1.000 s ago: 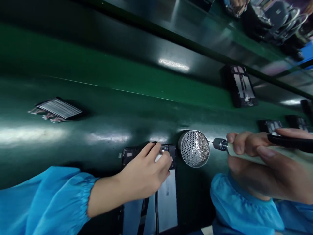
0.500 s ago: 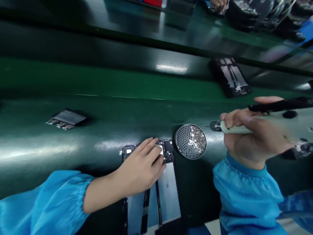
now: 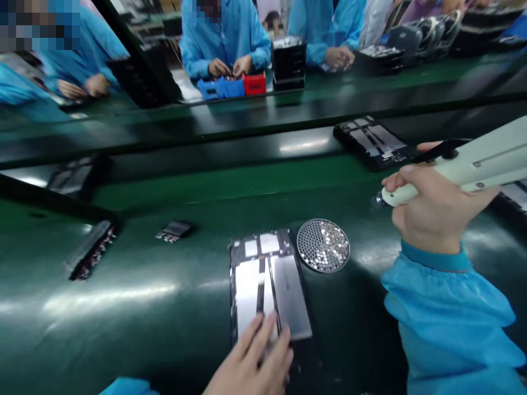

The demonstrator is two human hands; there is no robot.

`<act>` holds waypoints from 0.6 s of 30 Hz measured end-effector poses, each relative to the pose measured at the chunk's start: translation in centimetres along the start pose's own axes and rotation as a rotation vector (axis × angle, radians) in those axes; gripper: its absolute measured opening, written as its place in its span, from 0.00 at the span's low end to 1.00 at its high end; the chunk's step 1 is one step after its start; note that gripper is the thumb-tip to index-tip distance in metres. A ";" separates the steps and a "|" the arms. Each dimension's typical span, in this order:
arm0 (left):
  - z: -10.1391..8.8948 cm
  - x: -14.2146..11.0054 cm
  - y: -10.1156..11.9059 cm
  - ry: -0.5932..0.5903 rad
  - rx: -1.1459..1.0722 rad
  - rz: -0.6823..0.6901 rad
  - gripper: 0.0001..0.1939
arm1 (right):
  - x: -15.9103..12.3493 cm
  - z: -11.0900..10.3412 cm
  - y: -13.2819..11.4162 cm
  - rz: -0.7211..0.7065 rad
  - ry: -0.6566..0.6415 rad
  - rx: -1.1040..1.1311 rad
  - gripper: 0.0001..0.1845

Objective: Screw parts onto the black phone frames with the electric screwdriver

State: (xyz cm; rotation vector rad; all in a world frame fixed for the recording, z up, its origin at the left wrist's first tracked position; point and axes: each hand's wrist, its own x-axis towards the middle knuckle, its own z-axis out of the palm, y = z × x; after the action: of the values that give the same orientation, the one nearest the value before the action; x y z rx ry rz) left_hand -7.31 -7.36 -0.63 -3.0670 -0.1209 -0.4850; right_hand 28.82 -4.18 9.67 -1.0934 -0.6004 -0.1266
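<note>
An opened tablet [image 3: 291,296] lies in front of me on the bench, its silver battery panels, black strips and dark upper end uncovered. My left hand [image 3: 257,356] rests over its lower part with fingers stretched out and somewhat apart. Wrapped round a pale green electric screwdriver [image 3: 486,159] is my right hand [image 3: 432,206]. The screwdriver points left, held in the air to the right of a round perforated tray [image 3: 302,247]. Small shiny screws [image 3: 335,244] fill the right part of that tray, close to the tablet's upper right corner.
A stack of opened tablets [image 3: 370,140] stands beyond my right hand. Small dark parts with wire ends [image 3: 175,230] and a longer strip of them [image 3: 93,249] lie at left, near a dark post [image 3: 53,200]. Co-workers in blue sleeves sit across, by blue and red bins [image 3: 222,89].
My left hand has slid from the tablet's upper end to its lower part. The view has tilted up, bringing co-workers into sight. My right hand still grips the screwdriver, now angled differently.
</note>
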 end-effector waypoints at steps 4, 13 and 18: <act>0.3 6.6 -9.8 -0.293 -0.027 -0.481 0.22 | 0.3 0.0 -0.3 0.076 0.085 0.036 0.08; -2.0 19.0 -23.4 -0.055 -0.407 -0.863 0.19 | 0.2 -0.6 -0.4 0.159 0.101 0.094 0.10; -6.0 17.7 -15.9 0.196 -0.712 -0.794 0.27 | 0.1 -0.4 -0.6 0.158 0.077 0.131 0.11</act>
State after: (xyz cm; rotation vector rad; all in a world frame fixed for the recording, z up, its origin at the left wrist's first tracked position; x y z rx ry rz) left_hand 6.33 9.46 10.89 -3.4666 -1.4831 -1.0356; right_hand 28.85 -4.81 10.04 -1.0003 -0.4456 0.0077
